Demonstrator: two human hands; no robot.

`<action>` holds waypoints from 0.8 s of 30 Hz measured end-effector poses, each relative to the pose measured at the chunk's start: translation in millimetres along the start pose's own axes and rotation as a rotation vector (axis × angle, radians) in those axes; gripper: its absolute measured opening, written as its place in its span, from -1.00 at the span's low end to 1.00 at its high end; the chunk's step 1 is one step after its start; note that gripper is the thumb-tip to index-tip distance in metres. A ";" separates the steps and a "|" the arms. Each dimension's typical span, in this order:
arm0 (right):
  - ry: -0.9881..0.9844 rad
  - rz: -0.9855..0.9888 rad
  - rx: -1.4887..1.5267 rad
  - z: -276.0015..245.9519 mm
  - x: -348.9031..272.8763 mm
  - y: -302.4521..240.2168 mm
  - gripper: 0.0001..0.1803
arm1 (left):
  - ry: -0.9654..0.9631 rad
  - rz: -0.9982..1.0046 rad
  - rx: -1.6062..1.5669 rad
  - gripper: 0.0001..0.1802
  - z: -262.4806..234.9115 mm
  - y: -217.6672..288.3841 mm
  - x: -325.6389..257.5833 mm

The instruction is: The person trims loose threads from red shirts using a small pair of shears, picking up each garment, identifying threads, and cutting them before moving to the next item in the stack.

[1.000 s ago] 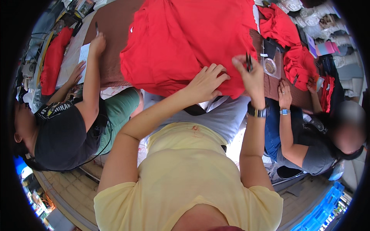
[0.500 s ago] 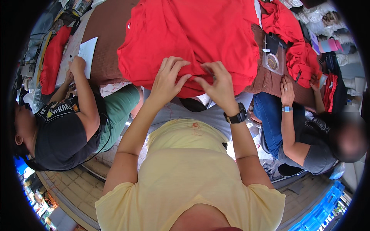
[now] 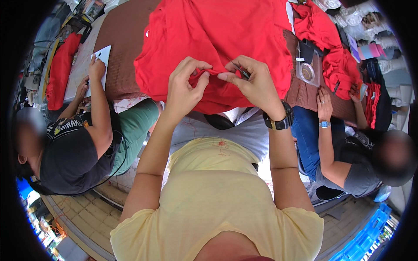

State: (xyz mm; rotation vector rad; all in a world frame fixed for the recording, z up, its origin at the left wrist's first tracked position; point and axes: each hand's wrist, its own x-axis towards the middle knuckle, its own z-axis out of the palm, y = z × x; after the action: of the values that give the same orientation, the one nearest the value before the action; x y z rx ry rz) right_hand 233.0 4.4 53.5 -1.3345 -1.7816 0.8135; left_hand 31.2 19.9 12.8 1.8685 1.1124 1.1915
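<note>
A large piece of red cloth (image 3: 244, 35), which looks like a garment, hangs over the table's near edge. My left hand (image 3: 187, 85) pinches a raised fold of it between thumb and fingertips. Close to its right, my right hand (image 3: 257, 85) has thumb and fingers closed at the other end of that fold. A small dark pointed tool (image 3: 238, 68), perhaps thread snips, sits in the right hand with its thin tip sticking out up and left. Its handle is mostly hidden by the fingers.
A brown cloth (image 3: 124, 52) covers the table. On the right are a clear plastic box (image 3: 308, 69) and more red cloth (image 3: 318, 26). One person (image 3: 82, 135) sits left with a hand on white paper (image 3: 102, 58); another (image 3: 339, 148) sits right, arms on the table.
Both hands have moved slightly up, and a cloth fold is now lifted between them. The pointed tool now shows in my right hand. The left person's hand has shifted up the paper.
</note>
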 end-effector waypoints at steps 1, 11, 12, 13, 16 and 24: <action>-0.015 0.024 0.006 -3.6 2.7 -5.1 -0.74 | -0.003 -0.020 0.015 -0.86 -1.1 3.1 2.1; -0.042 0.011 -0.014 -18.7 6.2 -5.4 -0.87 | -0.153 0.012 -0.071 -0.89 -33.7 1.3 6.2; -0.046 0.022 0.034 -14.1 6.9 -6.4 -0.87 | -0.149 -0.028 -0.159 -0.89 -33.2 4.6 8.1; -0.048 0.034 0.081 -10.0 7.6 -6.8 -0.87 | -0.147 -0.066 -0.250 -0.90 -32.5 5.9 9.7; 0.036 -0.108 0.111 -0.7 8.7 -5.4 -0.86 | -0.082 -0.080 -0.282 -0.91 -38.1 2.8 9.7; 0.157 -0.241 0.010 6.6 23.0 -35.5 -0.86 | 0.317 0.136 0.514 -0.48 -17.3 -4.3 7.8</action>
State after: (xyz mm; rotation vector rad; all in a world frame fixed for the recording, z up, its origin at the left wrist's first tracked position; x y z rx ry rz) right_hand 206.1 17.3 84.2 -1.1179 -1.7688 0.5695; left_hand 15.7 30.0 18.6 2.2113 1.6063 1.4114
